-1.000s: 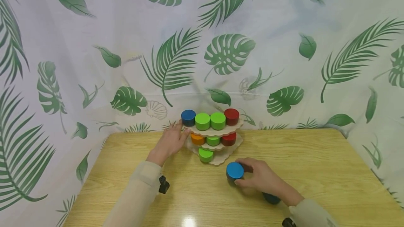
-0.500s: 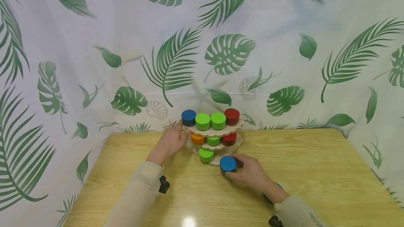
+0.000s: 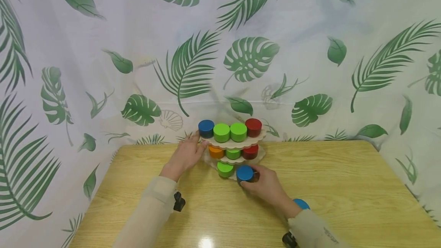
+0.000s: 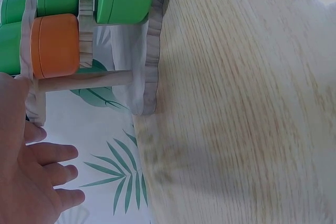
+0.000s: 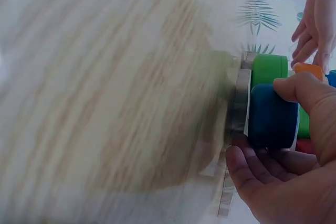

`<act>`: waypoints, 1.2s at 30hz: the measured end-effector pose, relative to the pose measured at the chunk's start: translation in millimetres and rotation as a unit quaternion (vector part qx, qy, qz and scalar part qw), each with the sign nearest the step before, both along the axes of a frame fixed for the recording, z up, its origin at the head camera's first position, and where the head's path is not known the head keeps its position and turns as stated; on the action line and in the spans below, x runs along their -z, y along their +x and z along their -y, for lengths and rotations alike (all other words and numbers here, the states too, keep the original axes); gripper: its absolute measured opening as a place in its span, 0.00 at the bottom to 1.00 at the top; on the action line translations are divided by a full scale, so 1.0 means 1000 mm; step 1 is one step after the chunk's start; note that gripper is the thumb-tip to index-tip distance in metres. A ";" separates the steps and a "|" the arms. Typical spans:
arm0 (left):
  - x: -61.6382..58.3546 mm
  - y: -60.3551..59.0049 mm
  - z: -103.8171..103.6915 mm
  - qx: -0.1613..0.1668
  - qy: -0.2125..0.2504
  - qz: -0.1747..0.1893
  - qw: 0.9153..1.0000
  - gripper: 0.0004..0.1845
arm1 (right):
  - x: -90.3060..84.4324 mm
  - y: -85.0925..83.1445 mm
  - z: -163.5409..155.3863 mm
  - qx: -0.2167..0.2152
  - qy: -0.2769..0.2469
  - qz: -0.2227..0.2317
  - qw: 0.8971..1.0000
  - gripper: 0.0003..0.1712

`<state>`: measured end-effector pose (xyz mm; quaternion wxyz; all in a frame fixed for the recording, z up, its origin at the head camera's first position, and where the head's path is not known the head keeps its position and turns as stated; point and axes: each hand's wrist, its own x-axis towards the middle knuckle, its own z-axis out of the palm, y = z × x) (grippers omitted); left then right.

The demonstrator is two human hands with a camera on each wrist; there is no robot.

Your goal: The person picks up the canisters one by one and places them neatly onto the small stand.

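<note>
Right hand [image 3: 267, 186] grips the blue cylinder [image 3: 245, 173], thumb and fingers curled round its side wall; flat faces up and down, so its short axis stands upright; the cylinder sits at the fingertips, ahead of the palm and toward the stand. Right wrist view: the cylinder [image 5: 272, 116] lies over the scalloped bottom tier [image 5: 240, 103], whether resting on it or just above cannot be told; a green cylinder [image 3: 225, 169] stands just beside it on the same tier, to its left in the head view. Right hand is the nearer one to that tier's free side; left hand [image 3: 186, 154] lies against the left edge of the tiered wooden stand [image 3: 237, 143], fingers straight, holding nothing. Upper tiers carry blue, green, red and orange cylinders; a further blue cylinder [image 3: 301, 203] lies on the table [image 3: 344, 186] by the right sleeve.
</note>
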<state>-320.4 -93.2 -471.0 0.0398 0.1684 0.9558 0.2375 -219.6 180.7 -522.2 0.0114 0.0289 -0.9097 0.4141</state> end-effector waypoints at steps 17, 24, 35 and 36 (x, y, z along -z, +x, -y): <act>0.002 -0.001 0.000 -0.001 0.005 -0.001 1.000 0.40 | 0.001 -0.007 0.007 0.018 -0.026 0.021 0.999 0.36; 0.002 -0.001 0.001 -0.003 0.005 -0.002 1.000 0.40 | 0.001 -0.009 0.012 0.027 -0.034 0.011 0.999 0.36; 0.005 -0.003 0.001 -0.001 0.006 -0.007 1.000 0.40 | 0.002 -0.010 0.014 0.032 -0.048 0.005 0.998 0.31; 0.005 -0.003 0.001 -0.001 0.007 -0.008 1.000 0.40 | 0.002 -0.010 0.015 0.033 -0.047 0.004 0.998 0.30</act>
